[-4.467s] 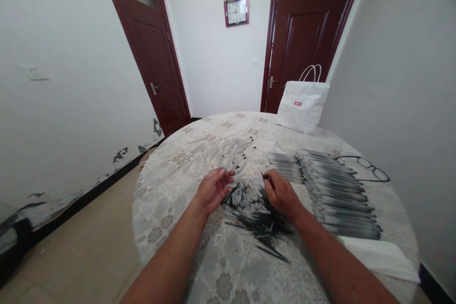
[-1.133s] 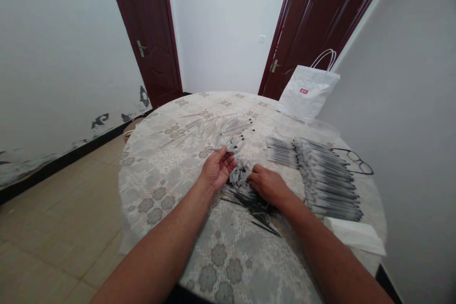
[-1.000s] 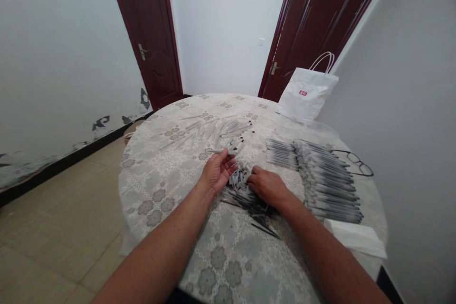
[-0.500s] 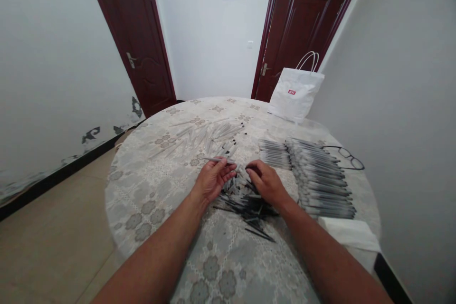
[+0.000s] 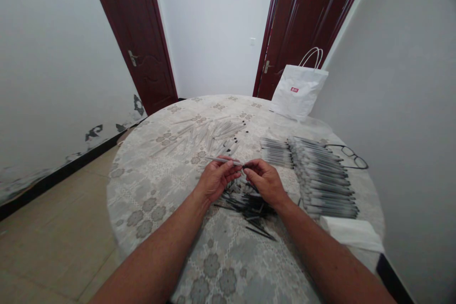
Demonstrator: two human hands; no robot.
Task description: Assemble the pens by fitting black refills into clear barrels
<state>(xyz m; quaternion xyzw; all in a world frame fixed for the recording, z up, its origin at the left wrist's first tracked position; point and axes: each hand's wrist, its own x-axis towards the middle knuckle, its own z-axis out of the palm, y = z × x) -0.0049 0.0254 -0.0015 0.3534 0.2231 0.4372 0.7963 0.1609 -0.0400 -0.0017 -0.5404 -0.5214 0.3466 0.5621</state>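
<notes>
My left hand (image 5: pixel 216 178) is closed around a slim, pale pen barrel (image 5: pixel 214 158), which points out to the left. At the barrel's right end, my right hand (image 5: pixel 265 179) pinches a small black piece (image 5: pixel 244 167); the fingertips of both hands meet there, and whether the piece is inside the barrel I cannot tell. Beneath the hands lies a heap of thin black sticks (image 5: pixel 249 206) that look like pen refills, with small pale parts partly hidden by my fingers. Beyond my left hand, loose clear pen barrels (image 5: pixel 199 135) are spread over the tablecloth.
To the right, pens (image 5: pixel 322 180) lie stacked in rows beside a smaller row of pens (image 5: pixel 276 153). Glasses (image 5: pixel 356 160) rest behind the stack. A white paper bag (image 5: pixel 299 92) stands at the back right, and a white folded packet (image 5: pixel 352 232) lies near the right edge of the round table (image 5: pixel 149 209).
My right hand has come up from the heap of small parts and moved left to the barrel's end. The left hand now holds a barrel, lifted clear of the spread ones. The view has shifted.
</notes>
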